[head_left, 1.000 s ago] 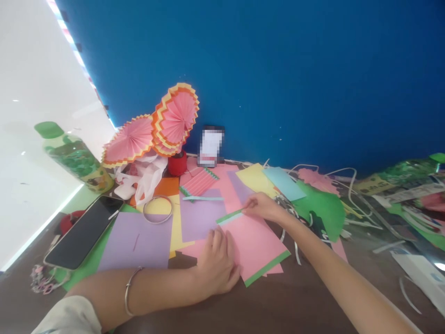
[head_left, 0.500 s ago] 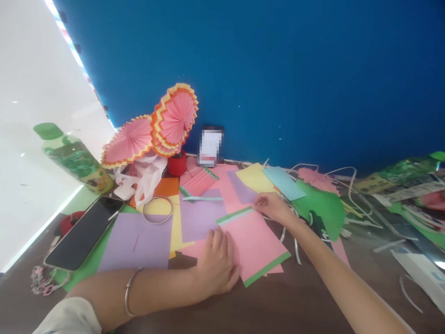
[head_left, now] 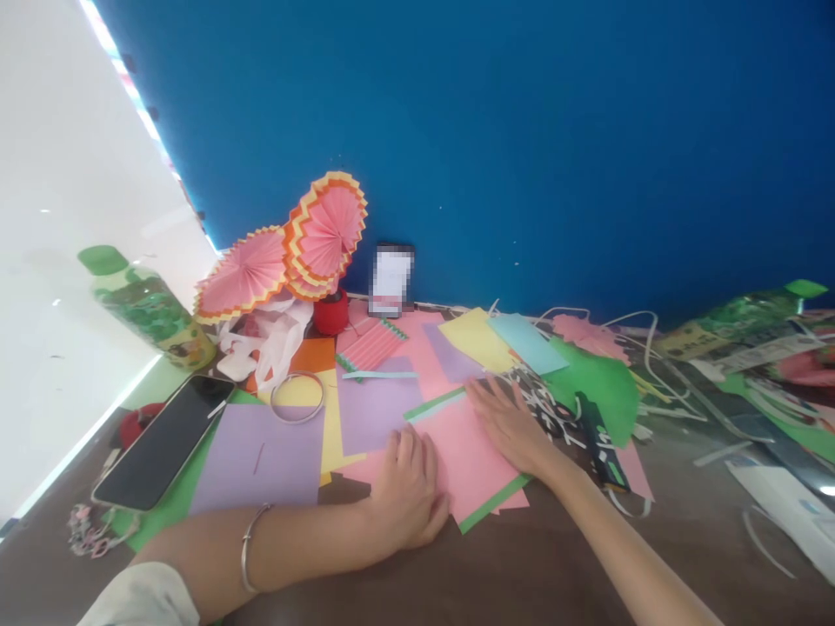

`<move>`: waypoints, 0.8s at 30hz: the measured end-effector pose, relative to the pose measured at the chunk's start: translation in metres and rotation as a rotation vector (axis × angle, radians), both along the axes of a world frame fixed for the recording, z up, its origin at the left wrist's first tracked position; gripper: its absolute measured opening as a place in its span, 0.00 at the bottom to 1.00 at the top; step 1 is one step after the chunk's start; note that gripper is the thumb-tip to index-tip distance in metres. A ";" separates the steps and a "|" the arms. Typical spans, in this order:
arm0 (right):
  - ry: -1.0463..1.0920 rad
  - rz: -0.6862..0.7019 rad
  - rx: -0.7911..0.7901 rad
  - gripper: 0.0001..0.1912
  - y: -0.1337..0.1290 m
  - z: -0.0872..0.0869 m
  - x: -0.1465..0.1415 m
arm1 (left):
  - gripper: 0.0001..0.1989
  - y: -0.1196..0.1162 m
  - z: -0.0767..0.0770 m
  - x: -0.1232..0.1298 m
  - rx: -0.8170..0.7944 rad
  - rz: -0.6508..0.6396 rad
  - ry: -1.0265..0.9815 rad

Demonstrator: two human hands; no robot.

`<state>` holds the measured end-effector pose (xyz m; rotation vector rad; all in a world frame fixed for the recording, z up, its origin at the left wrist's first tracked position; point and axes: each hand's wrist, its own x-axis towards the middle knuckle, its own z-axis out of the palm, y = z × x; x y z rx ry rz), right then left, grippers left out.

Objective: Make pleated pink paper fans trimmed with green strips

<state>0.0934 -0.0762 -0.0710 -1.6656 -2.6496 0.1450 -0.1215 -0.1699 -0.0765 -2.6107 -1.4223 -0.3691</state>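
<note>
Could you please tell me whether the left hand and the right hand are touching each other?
Apart: the head view shows a bare stretch of the pink sheet between the left hand and the right hand.

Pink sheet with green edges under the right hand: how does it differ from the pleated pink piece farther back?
The pink sheet looks mostly flat, while the pleated pink piece is folded into narrow ridges. The sheet looks wider than the pleated piece. The right hand lies spread on the sheet; no hand touches the pleated piece. Both are pink with green edges.
</note>
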 end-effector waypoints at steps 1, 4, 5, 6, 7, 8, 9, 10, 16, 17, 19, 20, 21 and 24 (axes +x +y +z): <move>0.001 -0.060 0.039 0.25 0.006 0.002 0.005 | 0.31 0.000 -0.001 0.000 -0.001 -0.001 0.000; 0.078 -0.177 0.185 0.24 0.018 0.012 0.002 | 0.31 0.000 -0.002 0.000 0.002 -0.003 -0.005; 0.123 -0.172 0.216 0.22 0.021 0.016 -0.006 | 0.32 0.000 -0.002 0.000 0.002 -0.003 -0.008; 0.172 -0.134 0.224 0.20 0.023 0.019 -0.017 | 0.32 0.001 -0.002 -0.001 0.000 -0.003 -0.011; 0.221 -0.081 0.205 0.17 0.026 0.021 -0.029 | 0.32 0.001 -0.002 -0.001 -0.004 -0.002 -0.014; 0.258 -0.022 0.164 0.16 0.028 0.022 -0.042 | 0.31 0.001 -0.002 -0.001 -0.011 -0.001 -0.017; 0.292 0.029 0.130 0.15 0.031 0.023 -0.055 | 0.31 0.001 -0.001 -0.002 -0.018 -0.001 -0.020; 0.318 0.059 0.112 0.14 0.034 0.023 -0.068 | 0.30 0.001 0.000 -0.002 -0.026 0.000 -0.024; 0.103 0.275 0.093 0.08 0.051 0.019 -0.119 | 0.31 0.001 0.003 -0.004 -0.046 0.011 -0.024; 0.029 0.319 0.109 0.08 0.052 0.019 -0.122 | 0.31 0.002 0.004 -0.004 -0.045 0.015 -0.029; -0.041 0.357 0.132 0.11 0.050 0.021 -0.123 | 0.31 0.005 0.005 -0.005 -0.045 0.027 -0.047; -0.008 0.336 0.132 0.11 0.049 0.023 -0.121 | 0.30 0.008 0.005 -0.007 -0.051 0.032 -0.061; 0.080 0.282 0.122 0.11 0.046 0.025 -0.119 | 0.29 0.012 0.006 -0.008 -0.063 0.036 -0.081; 0.564 0.005 0.049 0.09 0.033 0.032 -0.107 | 0.23 0.028 0.006 -0.013 -0.138 0.043 -0.246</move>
